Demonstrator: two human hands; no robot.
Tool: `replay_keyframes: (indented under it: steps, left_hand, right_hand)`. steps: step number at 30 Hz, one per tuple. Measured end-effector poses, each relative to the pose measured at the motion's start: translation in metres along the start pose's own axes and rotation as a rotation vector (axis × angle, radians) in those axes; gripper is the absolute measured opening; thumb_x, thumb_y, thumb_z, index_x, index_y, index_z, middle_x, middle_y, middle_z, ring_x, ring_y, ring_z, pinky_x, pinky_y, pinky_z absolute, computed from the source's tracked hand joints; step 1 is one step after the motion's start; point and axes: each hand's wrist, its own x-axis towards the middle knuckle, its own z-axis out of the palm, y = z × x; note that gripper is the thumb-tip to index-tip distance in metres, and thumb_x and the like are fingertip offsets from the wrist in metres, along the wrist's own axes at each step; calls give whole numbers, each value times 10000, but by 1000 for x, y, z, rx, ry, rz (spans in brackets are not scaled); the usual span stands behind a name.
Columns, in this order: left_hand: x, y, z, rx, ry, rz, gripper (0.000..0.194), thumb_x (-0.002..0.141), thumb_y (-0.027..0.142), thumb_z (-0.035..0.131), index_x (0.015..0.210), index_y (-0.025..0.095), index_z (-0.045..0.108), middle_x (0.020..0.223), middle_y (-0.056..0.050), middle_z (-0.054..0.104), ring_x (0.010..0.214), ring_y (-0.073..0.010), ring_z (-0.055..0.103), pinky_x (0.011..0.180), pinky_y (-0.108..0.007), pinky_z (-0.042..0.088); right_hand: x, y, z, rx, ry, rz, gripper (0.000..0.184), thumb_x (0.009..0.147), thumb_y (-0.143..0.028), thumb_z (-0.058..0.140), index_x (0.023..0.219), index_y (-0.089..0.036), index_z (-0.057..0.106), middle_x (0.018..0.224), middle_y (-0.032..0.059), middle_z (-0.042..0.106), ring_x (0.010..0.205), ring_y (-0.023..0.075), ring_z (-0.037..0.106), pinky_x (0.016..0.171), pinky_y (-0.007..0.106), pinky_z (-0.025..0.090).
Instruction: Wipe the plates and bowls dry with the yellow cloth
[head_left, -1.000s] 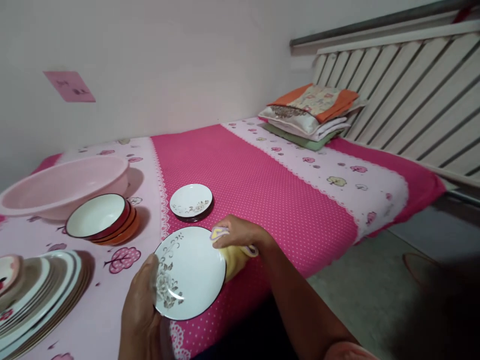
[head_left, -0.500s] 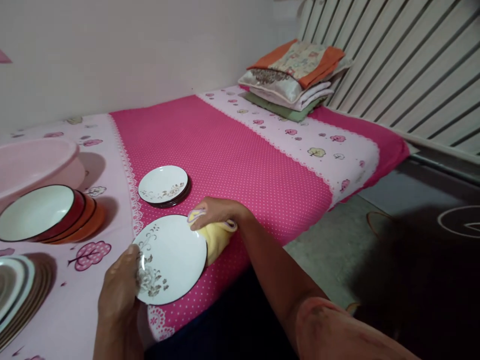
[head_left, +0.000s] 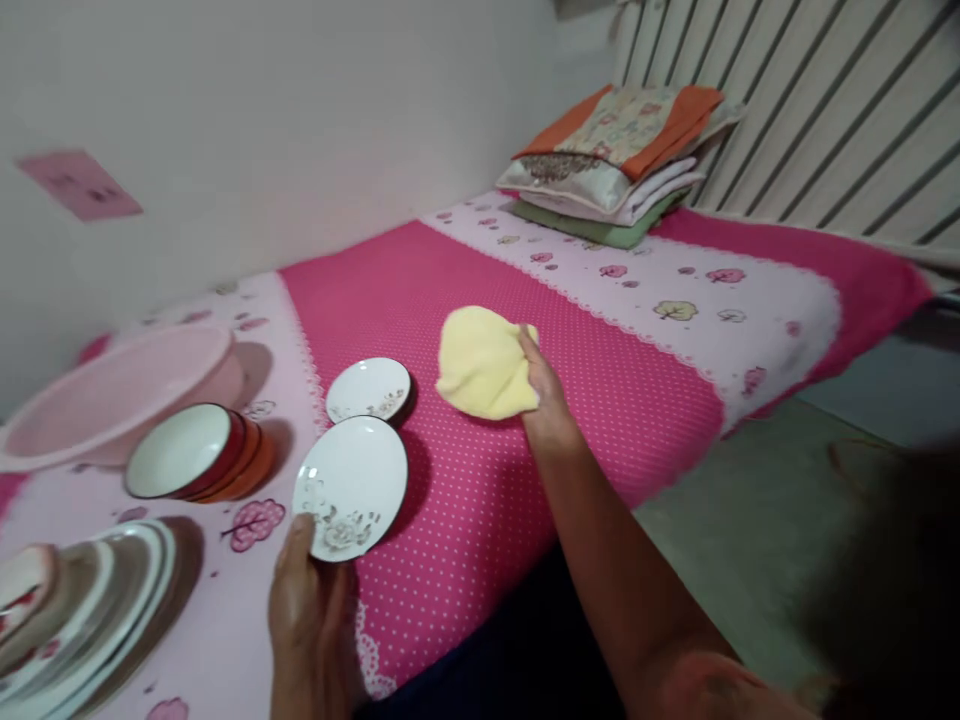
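A white plate (head_left: 352,480) with a dark rim and brown floral print is held at its lower left edge by my left hand (head_left: 304,590), thumb on top. The plate is tilted above the bed and partly overlaps, in view, a small stack of similar plates (head_left: 369,385). Off to the right, my right hand (head_left: 546,395) grips a yellow cloth (head_left: 484,362) by its right side. The cloth hangs spread out over the pink dotted bedspread (head_left: 465,520), apart from the plate.
On the left stand a pink basin (head_left: 112,390), a stack of red and orange bowls (head_left: 180,450) and a pile of larger plates and dishes (head_left: 97,610). Folded bedding and a pillow (head_left: 615,165) lie at the far end beside a slatted panel (head_left: 810,110).
My right hand has moved the cloth away from the plate, up and to the right, and it now hangs spread. The plate is still in my left hand. The view has shifted left.
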Motion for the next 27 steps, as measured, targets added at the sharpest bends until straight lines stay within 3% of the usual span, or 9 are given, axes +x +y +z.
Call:
replay_keyframes:
  steps: [2,8,20,27]
  left_hand:
    - [3,0,0,-11,-19,34,300,1009,117,552,1227,149,754,1180,-96,801,1105,-186,755,836,-200,643]
    - [16,1,10,16,-81,55,348,990,114,603,1315,161,720,1275,-135,766,1221,-229,710,930,-268,637]
    - [58,0,41,42,-5,44,293,960,57,594,1219,103,723,1344,-186,715,1203,-266,714,908,-342,663]
    - [77,-6,62,46,3,79,202,936,47,632,1109,103,721,1262,-187,738,1092,-250,746,802,-309,679]
  right_hand:
    - [7,2,-4,82,97,-35,459,1089,-542,398,1279,-191,624,883,40,831,930,193,788,932,389,614]
    - [18,13,-18,154,310,27,381,914,-483,748,1118,-161,736,895,80,834,894,256,804,869,397,656]
    - [22,25,-21,60,234,27,336,910,-452,742,1065,-154,760,861,98,834,807,267,814,765,363,668]
    - [24,25,-20,40,239,36,290,883,-426,770,991,-157,762,822,96,831,764,271,813,728,345,669]
